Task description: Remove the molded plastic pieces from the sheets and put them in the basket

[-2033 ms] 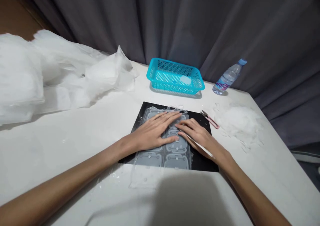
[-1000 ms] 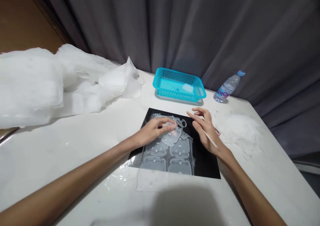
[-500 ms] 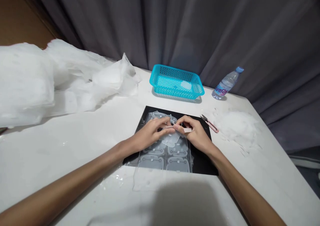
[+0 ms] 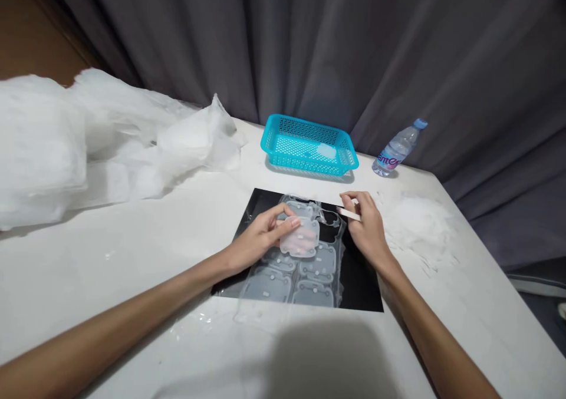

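My left hand holds a translucent rounded piece between thumb and fingers above a clear moulded sheet. That sheet, with several similar rounded shapes and an opening near its upper right, lies on a black mat. My right hand, at the mat's upper right, has its fingers closed round a slim whitish stick. The stick's tip looks dark. The two hands are apart.
A blue basket with one translucent piece inside stands at the back. A water bottle is to its right. White scraps lie at the right, bulky white bags at the left.
My right hand has moved right with the stick, away from my left hand. The rounded piece now shows whole in my left hand, and the scissors seen earlier by the mat are hidden.
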### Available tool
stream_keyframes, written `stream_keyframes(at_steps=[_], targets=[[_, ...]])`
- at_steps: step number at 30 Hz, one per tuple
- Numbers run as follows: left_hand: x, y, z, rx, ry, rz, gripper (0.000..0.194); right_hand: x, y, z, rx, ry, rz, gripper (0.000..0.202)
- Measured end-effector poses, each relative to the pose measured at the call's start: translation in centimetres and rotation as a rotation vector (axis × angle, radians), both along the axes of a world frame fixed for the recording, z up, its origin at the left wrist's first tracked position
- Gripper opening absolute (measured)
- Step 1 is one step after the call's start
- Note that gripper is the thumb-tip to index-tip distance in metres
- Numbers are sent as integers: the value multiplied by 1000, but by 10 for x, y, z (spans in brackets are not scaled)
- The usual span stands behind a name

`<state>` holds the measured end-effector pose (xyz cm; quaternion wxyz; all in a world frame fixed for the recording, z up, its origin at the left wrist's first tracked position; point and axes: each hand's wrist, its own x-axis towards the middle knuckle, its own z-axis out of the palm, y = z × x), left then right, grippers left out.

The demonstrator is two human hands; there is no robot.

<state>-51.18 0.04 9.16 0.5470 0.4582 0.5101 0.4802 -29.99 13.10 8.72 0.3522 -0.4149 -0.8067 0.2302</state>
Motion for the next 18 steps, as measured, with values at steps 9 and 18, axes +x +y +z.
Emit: stream_keyframes(at_steps=[9,18], targets=[[-1,3,6,-130,-420,-9,24,-2,-26,-6,196,-127,271,28],[-8,3,17,-109,-558,-69,40,2,-11,-26,314,-277,202,24]])
